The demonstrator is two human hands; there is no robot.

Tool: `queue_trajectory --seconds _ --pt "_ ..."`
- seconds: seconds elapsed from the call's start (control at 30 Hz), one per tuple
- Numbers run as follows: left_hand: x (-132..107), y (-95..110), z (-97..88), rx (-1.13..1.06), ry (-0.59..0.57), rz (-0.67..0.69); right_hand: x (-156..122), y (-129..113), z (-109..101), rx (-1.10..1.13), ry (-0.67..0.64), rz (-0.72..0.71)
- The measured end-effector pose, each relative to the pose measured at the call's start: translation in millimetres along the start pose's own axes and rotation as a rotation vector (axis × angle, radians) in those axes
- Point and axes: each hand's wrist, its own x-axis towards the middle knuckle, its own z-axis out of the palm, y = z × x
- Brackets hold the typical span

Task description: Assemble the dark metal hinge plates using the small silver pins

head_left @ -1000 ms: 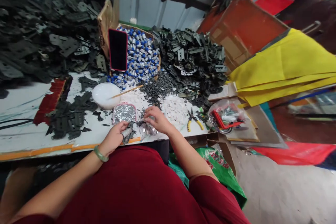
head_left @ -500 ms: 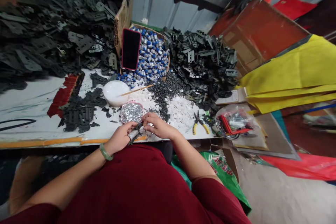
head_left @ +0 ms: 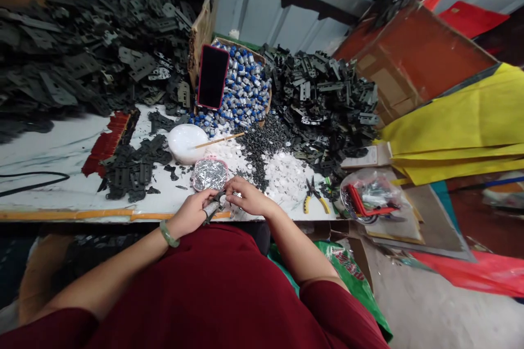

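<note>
the right hand is now brought in against the left hand, where a clear gap is seen between the two a second earlier; over the last half second little is changed. the dark part, with a silver cylinder beside it, is gripped between the left thumb and fingers, near the front edge of the table, just below the tray of pins. the right thumb and fingertips are bent close together at the part's near end; whether something small is pinched there cannot be told. by this change, it is judged, the part is worked on by both hands at once rather than only held by one. the bowl, the stick and the pliers are left where they lie, and their shift across the view is put down to the head's turning.
</note>
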Motion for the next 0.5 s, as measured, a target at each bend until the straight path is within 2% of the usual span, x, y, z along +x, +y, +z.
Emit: queue_trajectory --seconds 0.23,0.3,0.37,0.43,0.5 --pt "2.7 -3.1 -4.0 -0.118 -0.019 -0.070 1.1 -0.6 16.4 0.032 0.151 0.214" --pt "2.7 -3.4 -4.9 -0.176 -0.046 -0.098 4.1 4.8 17.1 0.058 0.135 0.235" --pt "2.6 -3.5 -4.4 -0.266 -0.072 -0.130 14.1 14.4 8.1 0.128 0.059 0.219" --pt "2.6 -4.1 -3.1 -0.331 -0.083 -0.157 33.7 26.8 -12.1 0.114 0.079 0.230" --pt "2.5 -5.7 -2.2 -0.359 -0.078 -0.177 62.0 39.3 -40.0 -0.072 0.288 0.315"
